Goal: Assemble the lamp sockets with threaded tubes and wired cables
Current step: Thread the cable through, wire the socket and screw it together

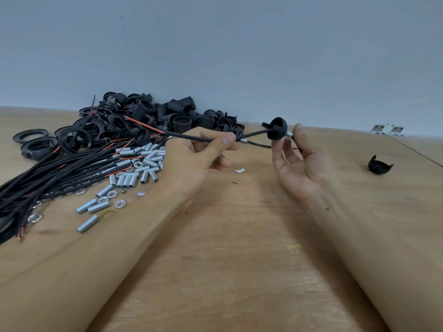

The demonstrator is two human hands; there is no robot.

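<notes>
A black cable point(191, 136) runs across the middle of the view, its red wire end pointing back left toward the parts pile. My left hand point(203, 154) pinches this cable between thumb and forefinger. The cable passes into a black dome-shaped socket cap point(277, 128) held up above the table. A short silver threaded tube point(289, 134) sticks out of the cap's right side. My right hand point(297, 161), palm up, pinches the cap and tube between thumb and forefinger. Thin wire ends show between its fingers.
On the wooden table point(239, 236), a pile of black socket parts point(155, 113) lies at the back left, with black rings point(33, 140), a cable bundle point(60, 173), silver threaded tubes point(139, 168) and nuts point(112, 194). A loose black socket piece point(380, 165) lies right. Metal brackets point(388, 129) sit by the wall.
</notes>
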